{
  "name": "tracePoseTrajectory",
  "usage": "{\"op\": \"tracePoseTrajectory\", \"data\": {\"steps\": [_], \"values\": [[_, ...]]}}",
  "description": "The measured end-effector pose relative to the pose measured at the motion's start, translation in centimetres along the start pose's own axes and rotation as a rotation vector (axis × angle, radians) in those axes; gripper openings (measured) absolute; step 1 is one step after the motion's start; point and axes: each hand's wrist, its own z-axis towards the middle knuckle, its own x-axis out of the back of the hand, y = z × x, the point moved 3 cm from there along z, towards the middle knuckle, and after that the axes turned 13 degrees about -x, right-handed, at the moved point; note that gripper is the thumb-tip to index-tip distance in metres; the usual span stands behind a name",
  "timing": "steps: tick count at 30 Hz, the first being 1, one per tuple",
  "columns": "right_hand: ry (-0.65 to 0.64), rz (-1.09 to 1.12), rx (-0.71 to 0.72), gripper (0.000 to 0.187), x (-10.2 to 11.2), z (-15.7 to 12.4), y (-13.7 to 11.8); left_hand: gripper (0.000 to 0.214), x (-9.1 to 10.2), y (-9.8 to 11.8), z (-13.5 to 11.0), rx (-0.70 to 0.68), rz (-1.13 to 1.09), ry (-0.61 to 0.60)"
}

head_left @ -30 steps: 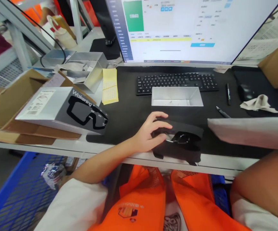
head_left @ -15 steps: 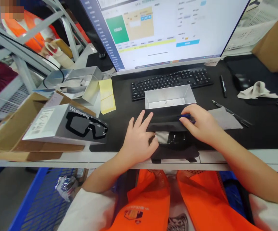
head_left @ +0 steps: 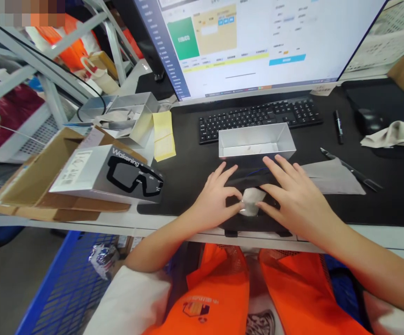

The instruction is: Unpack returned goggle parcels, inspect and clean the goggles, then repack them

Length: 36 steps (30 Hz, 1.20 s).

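Note:
A small dark item in clear wrap, with a pale white piece [head_left: 251, 201] on top, lies at the desk's front edge on a black opened-out case or sleeve [head_left: 258, 224]. My left hand [head_left: 218, 200] pinches its left side with thumb and index finger, the other fingers spread. From the right, my right hand [head_left: 291, 197] has thumb and index finger at the piece's other edge, its remaining fingers stretched forward. A thin blue item [head_left: 258, 172] shows between the hands; its kind is unclear. Just beyond stands an open silver box tray [head_left: 258, 150].
A silver Wakening glasses box [head_left: 132, 177] rests on an open cardboard box [head_left: 41, 186] at left. Behind are yellow slips [head_left: 164, 135], a keyboard [head_left: 258, 118] and a monitor [head_left: 244, 56]. A pen [head_left: 338, 126], tweezers-like tool [head_left: 352, 171] and mouse [head_left: 371, 120] lie right.
My right hand has let go of the blue item and moved down to the wrapped piece. My left hand stays at it. The whole view has shifted slightly.

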Motion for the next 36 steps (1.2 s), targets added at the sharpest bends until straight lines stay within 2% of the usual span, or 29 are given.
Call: {"op": "tracePoseTrajectory", "data": {"steps": [3, 7, 12, 17, 20, 24, 28, 33, 36], "values": [[-0.003, 0.055, -0.001, 0.031, 0.2, -0.3, -0.1, 0.01, 0.0, 0.4, 0.0, -0.112, 0.035, 0.023], [-0.072, 0.209, 0.052, 0.014, -0.3, -0.4, -0.2, 0.01, 0.2, 1.3, -0.1, -0.27, 0.144, 0.022], [-0.092, 0.268, 0.13, 0.02, -0.2, -0.3, -0.2, 0.016, 0.0, 1.1, -0.3, -0.296, 0.189, 0.027], [-0.12, 0.278, 0.145, 0.021, 0.4, -0.2, 0.6, 0.02, 0.1, 0.7, -0.2, -0.405, 0.179, 0.061], [-0.123, 0.273, 0.157, 0.021, 0.4, 0.0, 0.8, 0.02, 0.1, 0.4, -0.1, -0.393, 0.15, 0.059], [-0.112, 0.268, 0.164, 0.021, 0.0, 0.1, 0.9, 0.018, 0.0, 0.1, 0.1, -0.373, 0.096, 0.122], [-0.16, 0.279, 0.175, 0.021, 0.0, 0.3, 1.4, 0.021, -0.2, 0.1, 0.2, -0.389, 0.089, 0.139], [-0.225, 0.357, 0.083, 0.025, 0.6, 0.8, 2.6, 0.022, 0.4, -0.5, 0.5, -0.402, 0.036, 0.205], [-0.262, 0.424, 0.055, 0.025, 0.3, 0.9, 2.6, 0.017, 0.5, -0.5, 0.4, -0.414, 0.034, 0.187]]}}
